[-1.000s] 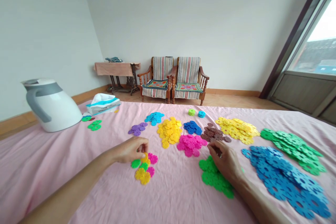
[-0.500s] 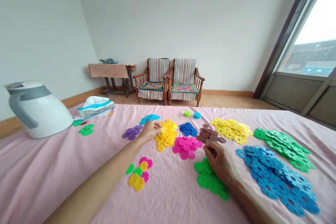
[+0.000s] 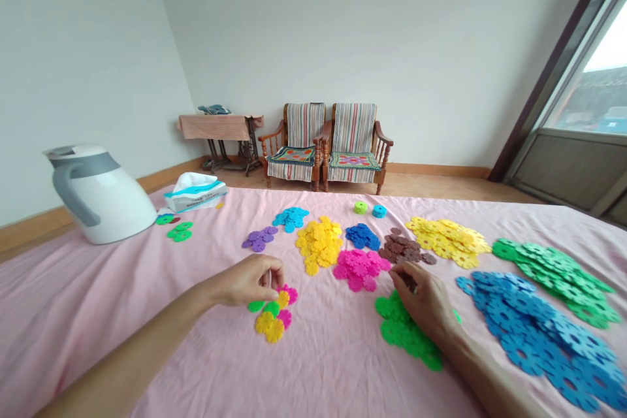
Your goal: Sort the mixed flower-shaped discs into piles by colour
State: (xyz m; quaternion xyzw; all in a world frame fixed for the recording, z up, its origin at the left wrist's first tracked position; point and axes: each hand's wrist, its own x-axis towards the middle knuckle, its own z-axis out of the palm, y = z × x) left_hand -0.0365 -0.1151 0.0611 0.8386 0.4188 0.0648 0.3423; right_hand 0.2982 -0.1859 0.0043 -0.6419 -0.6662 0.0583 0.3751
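My left hand [image 3: 255, 279] hovers at the edge of a small mixed group of pink, yellow and green plastic flower discs [image 3: 274, 325]. Its fingers are curled in a pinch, and whatever they hold, if anything, is hidden. Over the green disc pile [image 3: 404, 334] rests my right hand [image 3: 418, 290], closed with thumb and fingertips together beside the pink disc pile [image 3: 361, 269]; what lies in that pinch cannot be made out. Beyond the hands are a yellow disc pile [image 3: 318, 245], a dark blue pile [image 3: 362, 236] and a brown pile [image 3: 401, 247].
Purple discs [image 3: 259, 238] and light blue discs [image 3: 290, 217] lie farther left. At right are larger blue [image 3: 533, 326], green [image 3: 553, 274] and yellow [image 3: 445, 240] piles. A white kettle [image 3: 110, 199] and a tissue pack [image 3: 196, 194] stand at left on the pink cloth.
My left hand has come back from the yellow pile, moving left and nearer to me, to the mixed discs. My right hand stays over the green pile. The view has shifted slightly left.
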